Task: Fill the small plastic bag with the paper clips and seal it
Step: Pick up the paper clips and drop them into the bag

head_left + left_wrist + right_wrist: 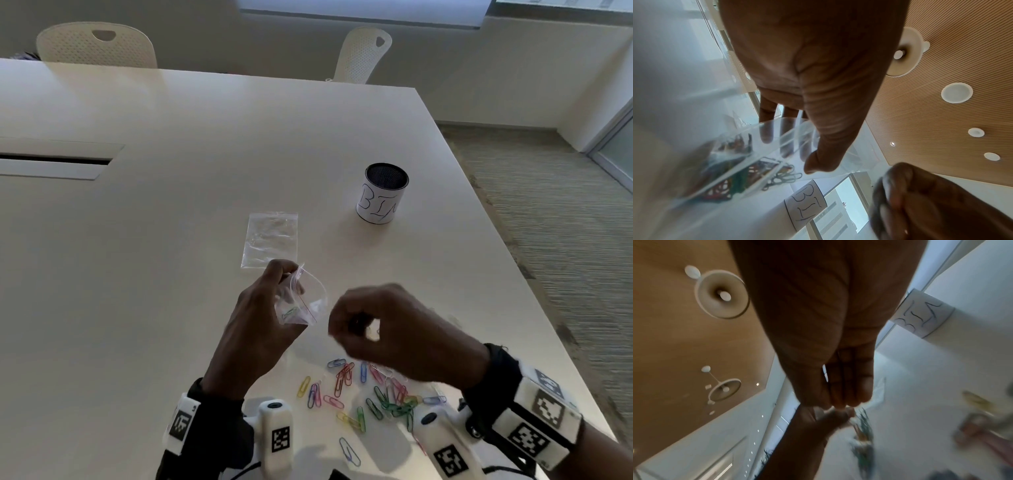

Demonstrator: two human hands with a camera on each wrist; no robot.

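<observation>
My left hand point(289, 278) holds a small clear zip bag point(308, 305) with a red seal line up off the table, pinching its rim between thumb and fingers. The bag's mouth gapes to the right, and a green clip lies inside it. In the left wrist view my thumb point(818, 162) presses the bag's point(748, 162) front wall. My right hand point(346, 325) hovers just right of the mouth with fingertips pinched together. A small reddish bit, seemingly a paper clip, shows between them. Loose coloured paper clips point(370, 394) lie scattered on the table below my right hand.
A second clear bag point(270, 240) lies flat on the white table point(154, 240) just beyond my left hand. A cup labelled BIN point(378, 202) stands at the back right. The table's right edge runs close by, and two chairs stand at its far side.
</observation>
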